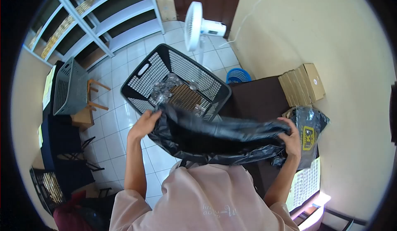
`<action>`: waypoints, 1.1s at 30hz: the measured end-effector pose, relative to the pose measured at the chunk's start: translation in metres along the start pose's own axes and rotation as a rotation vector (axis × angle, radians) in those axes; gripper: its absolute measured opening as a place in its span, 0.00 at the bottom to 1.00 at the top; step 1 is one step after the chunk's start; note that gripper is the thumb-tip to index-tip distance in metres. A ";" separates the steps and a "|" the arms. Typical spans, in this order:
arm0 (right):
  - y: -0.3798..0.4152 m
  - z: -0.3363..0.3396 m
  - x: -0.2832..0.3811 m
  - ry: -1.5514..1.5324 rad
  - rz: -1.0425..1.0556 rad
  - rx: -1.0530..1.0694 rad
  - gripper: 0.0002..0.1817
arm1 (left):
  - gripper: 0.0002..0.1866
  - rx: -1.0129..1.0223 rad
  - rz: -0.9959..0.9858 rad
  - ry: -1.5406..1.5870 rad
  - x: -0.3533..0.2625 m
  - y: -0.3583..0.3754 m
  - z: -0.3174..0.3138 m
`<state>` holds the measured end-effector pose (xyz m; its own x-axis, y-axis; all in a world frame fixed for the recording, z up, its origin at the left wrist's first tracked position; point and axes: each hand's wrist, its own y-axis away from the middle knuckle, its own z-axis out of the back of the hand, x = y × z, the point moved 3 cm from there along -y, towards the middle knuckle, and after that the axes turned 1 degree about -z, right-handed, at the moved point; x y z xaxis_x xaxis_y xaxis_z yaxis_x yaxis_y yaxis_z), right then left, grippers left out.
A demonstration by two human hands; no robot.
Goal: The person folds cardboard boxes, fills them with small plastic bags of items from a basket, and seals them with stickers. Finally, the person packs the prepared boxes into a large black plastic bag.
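Note:
A black plastic bag is stretched wide between my two hands, its mouth spread and its dark inside showing. My left hand grips the rim at the left end, close to the near side of a large dark laundry basket. At the other end, my right hand pinches the rim, beside a grey plastic packet with a yellow-and-black logo. Inside the basket lie several clear plastic-wrapped items, too small to identify. The bag partly covers the basket's near edge.
A white fan stands behind the basket, near a blue basket. Cardboard boxes sit on the brown table at right. Another grey basket rests on the left, by a wooden stool. White shelves line the back.

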<state>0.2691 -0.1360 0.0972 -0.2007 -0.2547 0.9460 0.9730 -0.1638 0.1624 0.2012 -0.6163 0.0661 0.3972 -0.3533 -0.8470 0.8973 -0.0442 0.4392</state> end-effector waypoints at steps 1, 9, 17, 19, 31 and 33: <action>-0.001 0.026 -0.015 -0.091 -0.026 -0.096 0.26 | 0.33 -0.059 0.061 0.018 -0.027 -0.009 -0.012; -0.002 0.140 -0.020 0.475 -0.103 -0.592 0.17 | 0.36 -0.100 -0.367 -0.550 -0.174 -0.109 -0.144; -0.027 0.136 -0.018 0.920 0.057 -0.968 0.20 | 0.24 -0.481 -0.965 -0.761 -0.225 -0.139 -0.266; -0.037 0.123 -0.001 0.735 0.115 -0.890 0.18 | 0.17 -0.301 -1.107 -0.614 -0.228 -0.113 -0.302; -0.171 0.032 -0.176 0.836 -0.159 -0.048 0.34 | 0.37 1.022 -0.315 -1.338 -0.073 -0.142 -0.388; -0.169 0.024 -0.198 0.803 -0.227 0.073 0.37 | 0.41 1.015 -0.302 -1.151 -0.080 -0.164 -0.396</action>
<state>0.1476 -0.0352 -0.1112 -0.3859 -0.8289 0.4049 0.8985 -0.2381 0.3688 0.0987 -0.2113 -0.0569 -0.5479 -0.6919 -0.4701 0.2246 -0.6630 0.7141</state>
